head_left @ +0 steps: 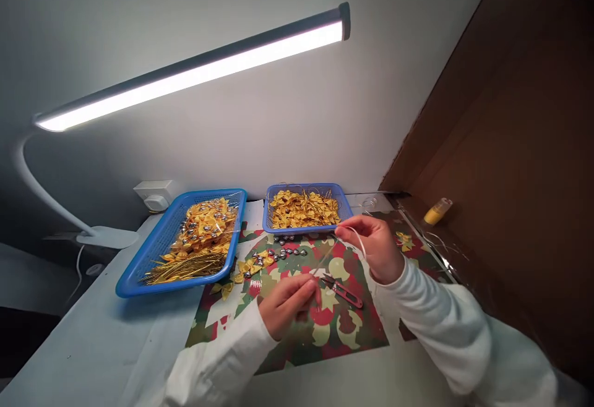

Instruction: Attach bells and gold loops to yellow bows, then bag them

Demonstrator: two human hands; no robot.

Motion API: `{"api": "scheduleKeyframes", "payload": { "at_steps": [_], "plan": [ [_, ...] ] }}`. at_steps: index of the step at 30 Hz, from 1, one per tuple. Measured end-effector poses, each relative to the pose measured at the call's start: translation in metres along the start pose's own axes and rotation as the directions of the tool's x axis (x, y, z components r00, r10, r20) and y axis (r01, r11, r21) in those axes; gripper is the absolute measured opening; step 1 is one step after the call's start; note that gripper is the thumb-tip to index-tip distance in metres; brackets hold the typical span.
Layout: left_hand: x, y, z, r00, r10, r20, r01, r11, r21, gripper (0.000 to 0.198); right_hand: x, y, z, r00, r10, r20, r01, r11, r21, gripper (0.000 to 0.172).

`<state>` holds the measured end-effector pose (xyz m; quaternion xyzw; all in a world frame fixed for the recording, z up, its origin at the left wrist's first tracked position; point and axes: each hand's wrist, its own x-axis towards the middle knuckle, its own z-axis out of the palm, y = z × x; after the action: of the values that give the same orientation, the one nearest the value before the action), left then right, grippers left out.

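My left hand (290,302) is closed in a pinch over the patterned mat (297,339), on a thin strand that runs up toward the right hand. My right hand (374,246), raised beside the small basket's near corner, pinches a thin white cord (359,240) that loops over its fingers. Red-handled thread snips (343,291) lie on the mat just right of the left hand. Left of the hands, gold bows (250,266) and dark shiny beads (290,252) lie on the mat.
A large blue basket (123,283) holds gold bows, beads and gold wires. A smaller blue basket (301,231) of bows stands against the wall. A lit lamp (199,76) arches above. At the right are a cardboard panel (501,147) and a small yellow bottle (437,211).
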<state>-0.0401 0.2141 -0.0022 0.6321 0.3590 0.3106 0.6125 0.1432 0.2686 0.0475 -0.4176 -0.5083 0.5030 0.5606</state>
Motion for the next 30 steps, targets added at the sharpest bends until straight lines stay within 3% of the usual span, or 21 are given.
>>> {"api": "scheduleKeyframes", "payload": {
  "at_steps": [1,3,6,8,9,11,13,15,17,20,24,27,30],
  "plan": [
    [-0.01,-0.007,-0.007,0.997,-0.035,-0.061,0.039,0.997,0.061,0.052,-0.004,0.012,-0.01,0.999,0.025,-0.041,-0.027,0.998,-0.053,0.023],
    [-0.031,-0.023,-0.022,0.994,-0.038,-0.102,0.072,0.934,0.351,0.049,-0.013,0.036,-0.031,0.994,0.084,-0.071,-0.096,0.977,-0.193,0.025],
    [-0.058,-0.048,-0.037,0.986,-0.093,-0.14,0.166,0.658,0.735,0.043,-0.017,0.06,-0.059,0.985,0.161,0.056,-0.118,0.88,-0.461,0.025],
    [-0.07,-0.058,-0.041,0.992,-0.039,-0.118,0.121,0.509,0.852,0.027,-0.006,0.062,-0.068,0.998,0.037,0.045,-0.002,0.798,-0.603,0.022],
    [-0.073,-0.059,-0.043,0.995,0.021,-0.098,0.078,0.456,0.886,0.026,0.005,0.059,-0.069,0.998,-0.06,0.022,0.059,0.743,-0.667,0.022],
    [-0.078,-0.054,-0.05,0.986,0.162,-0.038,-0.027,0.383,0.923,0.052,0.031,0.054,-0.062,0.979,-0.204,0.029,0.151,0.618,-0.771,0.022],
    [-0.077,-0.039,-0.062,0.965,0.262,0.024,-0.116,0.344,0.932,0.06,0.059,0.053,-0.045,0.988,-0.117,0.099,0.145,0.492,-0.859,0.019],
    [-0.07,-0.018,-0.076,0.944,0.323,0.068,-0.183,0.339,0.923,0.05,0.082,0.061,-0.026,0.995,-0.074,0.073,0.099,0.47,-0.877,0.019],
    [-0.053,0.003,-0.088,0.911,0.4,0.097,-0.244,0.335,0.91,0.04,0.099,0.074,-0.013,0.998,-0.041,0.047,0.06,0.479,-0.876,0.013],
    [-0.009,0.018,-0.092,0.866,0.494,0.079,-0.293,0.373,0.88,0.03,0.114,0.085,-0.009,0.999,-0.014,0.031,0.033,0.543,-0.839,0.014],
    [0.073,0.011,-0.074,0.876,0.421,-0.235,-0.003,0.492,0.87,0.034,0.123,0.079,-0.024,0.999,-0.039,0.031,0.049,0.668,-0.742,0.009],
    [0.125,0.0,-0.063,0.858,0.382,-0.345,0.124,0.498,0.858,0.039,0.123,0.071,-0.032,0.996,-0.082,0.031,0.082,0.745,-0.662,0.012],
    [0.155,-0.007,-0.064,0.865,0.318,-0.388,0.206,0.481,0.852,0.031,0.121,0.068,-0.035,0.993,-0.108,0.04,0.11,0.793,-0.6,0.017]
  ]
}}
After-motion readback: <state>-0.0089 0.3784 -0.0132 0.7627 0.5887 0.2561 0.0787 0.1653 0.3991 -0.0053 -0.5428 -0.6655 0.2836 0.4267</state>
